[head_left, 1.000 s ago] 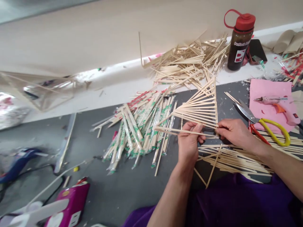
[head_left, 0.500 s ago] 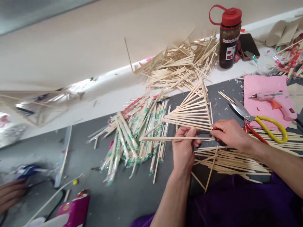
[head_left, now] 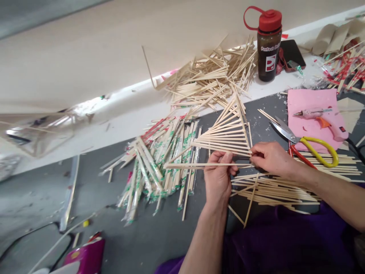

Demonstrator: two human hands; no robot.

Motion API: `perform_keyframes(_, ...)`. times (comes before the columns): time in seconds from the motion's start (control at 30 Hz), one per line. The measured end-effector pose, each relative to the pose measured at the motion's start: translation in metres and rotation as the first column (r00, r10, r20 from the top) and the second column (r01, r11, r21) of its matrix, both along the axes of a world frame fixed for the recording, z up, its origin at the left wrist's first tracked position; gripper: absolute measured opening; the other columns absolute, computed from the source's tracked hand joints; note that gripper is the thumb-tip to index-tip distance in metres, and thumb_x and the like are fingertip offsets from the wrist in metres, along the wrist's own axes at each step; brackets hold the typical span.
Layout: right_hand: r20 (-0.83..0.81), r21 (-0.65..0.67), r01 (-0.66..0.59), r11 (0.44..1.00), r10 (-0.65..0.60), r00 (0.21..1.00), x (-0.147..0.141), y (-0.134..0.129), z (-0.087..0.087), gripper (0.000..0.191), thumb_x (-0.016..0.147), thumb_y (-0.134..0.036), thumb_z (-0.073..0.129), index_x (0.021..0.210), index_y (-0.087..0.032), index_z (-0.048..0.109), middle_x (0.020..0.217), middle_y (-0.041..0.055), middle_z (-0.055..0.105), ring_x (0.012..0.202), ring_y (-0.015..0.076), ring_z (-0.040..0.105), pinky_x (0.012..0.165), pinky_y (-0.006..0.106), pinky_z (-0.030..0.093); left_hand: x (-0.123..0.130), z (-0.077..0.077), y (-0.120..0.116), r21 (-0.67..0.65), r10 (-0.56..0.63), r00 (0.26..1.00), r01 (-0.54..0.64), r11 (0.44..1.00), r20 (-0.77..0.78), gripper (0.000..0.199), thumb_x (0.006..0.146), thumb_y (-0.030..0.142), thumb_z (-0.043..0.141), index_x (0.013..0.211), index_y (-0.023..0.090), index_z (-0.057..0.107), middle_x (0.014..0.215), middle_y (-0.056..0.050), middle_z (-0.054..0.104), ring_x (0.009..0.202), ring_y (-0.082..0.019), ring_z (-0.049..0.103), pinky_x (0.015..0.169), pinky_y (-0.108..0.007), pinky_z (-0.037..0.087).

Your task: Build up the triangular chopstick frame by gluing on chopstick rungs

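Observation:
A fan-shaped frame of thin wooden sticks [head_left: 224, 137] spreads out above the grey tabletop. My left hand [head_left: 217, 177] is closed around its near edge, thumb on top of a long wooden stick [head_left: 185, 166] that runs left to right. At the frame's right corner, the fingers of my right hand [head_left: 270, 158] are pinched together on the stick ends. Below my hands lies a row of loose sticks [head_left: 279, 192], two of them crossing at an angle. Scissors [head_left: 291, 135] with one yellow and one red handle rest to the right of my right hand.
Wrapped chopsticks [head_left: 159, 163] lie in a heap to the left. Behind them is a pile of bare sticks [head_left: 211, 78] by the wall. A red-lidded bottle [head_left: 268, 45] stands at the back. On pink paper [head_left: 302, 101] sits a glue gun [head_left: 322, 116]. A magenta object [head_left: 91, 255] is lower left.
The view has shifted slightly, so things appear a little further left. Another person's hand at the left edge is out of sight now. Both my hands keep their grip on the frame.

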State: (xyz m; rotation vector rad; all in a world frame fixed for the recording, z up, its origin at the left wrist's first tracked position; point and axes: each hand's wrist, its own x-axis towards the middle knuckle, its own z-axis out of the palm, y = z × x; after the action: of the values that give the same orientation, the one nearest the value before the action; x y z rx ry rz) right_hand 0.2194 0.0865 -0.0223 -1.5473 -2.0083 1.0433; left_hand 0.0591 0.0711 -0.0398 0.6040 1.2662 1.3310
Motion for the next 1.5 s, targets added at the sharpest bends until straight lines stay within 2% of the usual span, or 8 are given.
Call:
perform_keyframes(0.23, -0.029, 0.015, 0.019, 1.000, -0.019, 0.999, 0.002, -0.001, -0.002, 0.012, 0.073, -0.007, 0.063, 0.080, -0.014, 0.069, 0.075, 0.0025, 0.066, 0.064, 0.0112, 0.057, 0.062, 0.022, 0.041, 0.001, 0.000, 0.000, 0.012, -0.005, 1.000, 0.005, 1.000, -0.011, 0.034, 0.058, 0.030, 0.082, 0.069, 0.015, 0.053, 0.060, 0.004, 0.065, 0.035, -0.003, 0.050, 0.034, -0.012, 0.035)
perform_keyframes(0.7, -0.083, 0.023, 0.005, 1.000, -0.003, 0.997, 0.003, -0.002, -0.005, 0.011, 0.082, -0.013, 0.059, 0.074, -0.016, 0.067, 0.061, -0.0015, 0.063, 0.058, 0.0108, 0.056, 0.059, 0.022, 0.039, 0.001, 0.001, -0.001, -0.002, 0.002, 1.000, -0.002, 1.000, 0.003, 0.033, 0.057, 0.029, 0.082, 0.069, 0.015, 0.054, 0.058, 0.005, 0.063, 0.035, -0.003, 0.049, 0.033, -0.011, 0.035)
perform_keyframes(1.0, -0.127, 0.026, 0.012, 1.000, -0.009, 0.992, 0.003, -0.004, -0.010, 0.010, 0.082, -0.020, 0.057, 0.076, -0.017, 0.065, 0.064, -0.0006, 0.063, 0.058, 0.0120, 0.057, 0.057, 0.022, 0.039, -0.001, 0.002, -0.005, -0.032, -0.026, 1.000, 0.026, 0.999, 0.001, 0.030, 0.062, 0.030, 0.079, 0.071, 0.014, 0.055, 0.063, 0.003, 0.066, 0.037, -0.003, 0.050, 0.034, -0.011, 0.035)
perform_keyframes(1.13, -0.129, 0.004, 0.007, 1.000, -0.006, 0.992, 0.004, -0.004, -0.008, 0.013, 0.084, -0.021, 0.055, 0.075, -0.018, 0.063, 0.062, -0.0013, 0.062, 0.058, 0.0125, 0.057, 0.057, 0.023, 0.039, -0.004, 0.007, -0.009, -0.083, -0.086, 0.996, 0.085, 0.993, -0.006, 0.031, 0.066, 0.033, 0.076, 0.087, 0.013, 0.064, 0.083, -0.004, 0.071, 0.046, -0.005, 0.057, 0.036, -0.013, 0.040)
perform_keyframes(1.23, -0.122, 0.015, 0.009, 1.000, -0.007, 0.993, 0.004, -0.004, -0.006, 0.013, 0.083, -0.021, 0.055, 0.074, -0.018, 0.063, 0.065, -0.0005, 0.063, 0.061, 0.0130, 0.057, 0.058, 0.023, 0.038, -0.012, 0.017, -0.019, -0.174, -0.154, 0.978, 0.129, 0.976, -0.138, 0.042, 0.067, 0.032, 0.076, 0.103, 0.015, 0.065, 0.096, -0.009, 0.072, 0.059, -0.012, 0.065, 0.040, -0.017, 0.046)
perform_keyframes(1.3, -0.115, 0.014, 0.000, 1.000, 0.001, 0.993, 0.004, -0.005, -0.005, 0.013, 0.083, -0.020, 0.055, 0.074, -0.018, 0.063, 0.069, 0.0008, 0.064, 0.065, 0.0134, 0.058, 0.060, 0.023, 0.038, -0.021, 0.028, -0.033, -0.221, -0.219, 0.916, 0.150, 0.964, -0.337, 0.041, 0.068, 0.032, 0.075, 0.105, 0.016, 0.066, 0.096, -0.009, 0.072, 0.067, -0.017, 0.069, 0.045, -0.020, 0.050)
perform_keyframes(1.4, -0.109, 0.008, -0.021, 1.000, 0.021, 0.994, 0.004, -0.007, -0.007, 0.013, 0.083, -0.018, 0.053, 0.074, -0.017, 0.063, 0.072, 0.0014, 0.063, 0.067, 0.0132, 0.057, 0.061, 0.023, 0.037, -0.041, 0.046, -0.060, -0.186, -0.258, 0.662, 0.179, 0.966, -0.703, 0.018, 0.072, 0.035, 0.073, 0.082, 0.019, 0.072, 0.067, -0.002, 0.069, 0.058, -0.015, 0.064, 0.045, -0.020, 0.047)
perform_keyframes(1.5, -0.114, 0.032, -0.020, 0.999, 0.024, 0.993, 0.004, -0.011, -0.012, 0.013, 0.083, -0.018, 0.053, 0.073, -0.017, 0.061, 0.070, 0.0004, 0.061, 0.065, 0.0126, 0.054, 0.061, 0.023, 0.035, -0.059, 0.058, -0.074, 0.100, 0.092, 0.501, -0.010, 0.995, -0.861, 0.016, 0.069, 0.030, 0.077, 0.080, 0.022, 0.069, 0.067, 0.002, 0.065, 0.056, -0.010, 0.057, 0.052, -0.019, 0.047)
